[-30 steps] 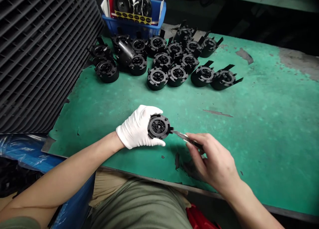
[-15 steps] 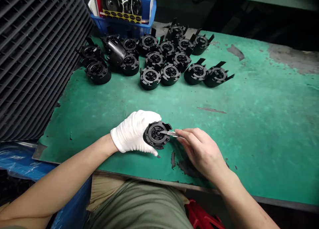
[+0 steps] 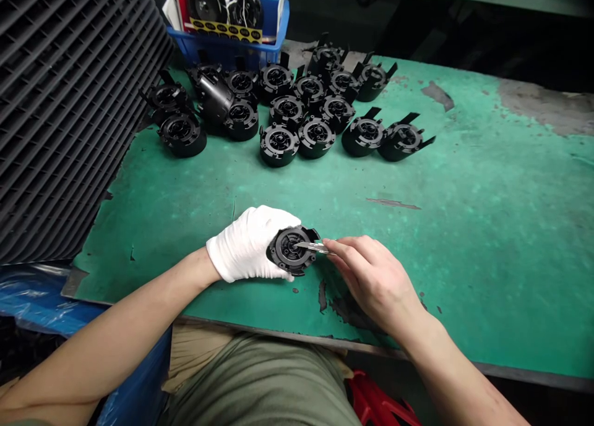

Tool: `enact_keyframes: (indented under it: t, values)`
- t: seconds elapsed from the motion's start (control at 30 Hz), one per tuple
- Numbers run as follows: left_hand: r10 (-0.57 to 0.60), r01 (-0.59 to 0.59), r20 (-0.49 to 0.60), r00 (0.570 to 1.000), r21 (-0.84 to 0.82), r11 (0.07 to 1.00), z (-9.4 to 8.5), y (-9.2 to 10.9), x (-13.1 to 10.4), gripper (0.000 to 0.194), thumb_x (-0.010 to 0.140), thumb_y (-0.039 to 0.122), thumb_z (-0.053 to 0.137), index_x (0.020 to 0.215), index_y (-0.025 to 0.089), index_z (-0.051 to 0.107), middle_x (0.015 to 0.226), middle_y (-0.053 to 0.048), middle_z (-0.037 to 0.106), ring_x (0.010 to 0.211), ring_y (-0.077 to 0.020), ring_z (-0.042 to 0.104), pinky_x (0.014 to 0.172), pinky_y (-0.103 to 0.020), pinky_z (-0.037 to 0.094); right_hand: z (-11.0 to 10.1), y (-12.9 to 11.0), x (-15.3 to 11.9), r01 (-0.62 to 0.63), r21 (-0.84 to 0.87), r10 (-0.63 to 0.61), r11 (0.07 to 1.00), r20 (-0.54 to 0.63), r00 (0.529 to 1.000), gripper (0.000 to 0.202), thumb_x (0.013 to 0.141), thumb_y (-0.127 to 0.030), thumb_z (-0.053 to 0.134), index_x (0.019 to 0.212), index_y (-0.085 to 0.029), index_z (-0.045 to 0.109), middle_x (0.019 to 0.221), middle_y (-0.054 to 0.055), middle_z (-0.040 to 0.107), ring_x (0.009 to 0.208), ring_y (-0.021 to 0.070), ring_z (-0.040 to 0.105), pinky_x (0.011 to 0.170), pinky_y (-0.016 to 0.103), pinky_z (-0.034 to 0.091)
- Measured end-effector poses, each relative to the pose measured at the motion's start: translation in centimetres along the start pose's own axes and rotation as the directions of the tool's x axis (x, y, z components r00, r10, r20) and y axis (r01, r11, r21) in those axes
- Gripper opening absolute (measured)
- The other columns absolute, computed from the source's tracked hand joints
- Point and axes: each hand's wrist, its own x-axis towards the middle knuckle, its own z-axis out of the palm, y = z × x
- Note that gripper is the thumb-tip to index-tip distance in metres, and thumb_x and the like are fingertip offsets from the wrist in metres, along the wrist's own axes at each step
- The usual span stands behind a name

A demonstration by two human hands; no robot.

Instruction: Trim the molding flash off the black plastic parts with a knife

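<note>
My left hand (image 3: 255,243), in a white glove, is wrapped round a round black plastic housing (image 3: 284,264) near the front of the green table. The housing's ringed face, with small posts and slots, points up toward me. My bare right hand (image 3: 371,268) pinches a slim metal knife (image 3: 316,247) with a pointed blade. The blade lies over the housing's face, its tip near the centre; whether it touches there I cannot tell. My fingers hide most of the knife's handle.
Several similar black housings (image 3: 279,140) stand in a cluster at the back of the green table (image 3: 464,228). A blue bin (image 3: 227,50) holding black parts and papers is behind them. A black slatted panel (image 3: 74,117) leans at the left. Below the front edge is a red object (image 3: 378,401).
The thumb of my left glove has drawn in closer to the housing. The knife's tip has shifted very slightly left over the housing's face.
</note>
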Motion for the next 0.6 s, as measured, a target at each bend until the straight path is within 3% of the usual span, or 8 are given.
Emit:
enact_keyframes:
  t: [0.17, 0.6]
  values:
    - [-0.057, 0.059, 0.068, 0.996, -0.024, 0.998, -0.23, 0.34, 0.31, 0.074, 0.073, 0.066, 0.090, 0.127, 0.020, 0.066, 0.117, -0.009, 0.078, 0.106, -0.0322, 0.076, 0.095, -0.042, 0.058, -0.03, -0.18, -0.25, 0.026, -0.002, -0.026, 1.000, 0.000, 1.000, 0.034, 0.099, -0.004, 0.064, 0.133, -0.012, 0.064, 0.109, 0.013, 0.071, 0.088, 0.0198, 0.062, 0.079, 0.034, 0.052]
    - [-0.039, 0.041, 0.043, 0.998, -0.048, 0.998, -0.18, 0.25, 0.30, 0.073, 0.072, 0.065, 0.091, 0.126, 0.022, 0.066, 0.115, -0.007, 0.078, 0.106, -0.0315, 0.077, 0.095, -0.042, 0.058, -0.56, 0.15, -0.41, 0.055, 0.026, -0.056, 0.998, 0.026, 0.998, 0.032, 0.101, -0.007, 0.063, 0.133, -0.013, 0.061, 0.108, 0.011, 0.071, 0.088, 0.0206, 0.062, 0.079, 0.035, 0.052]
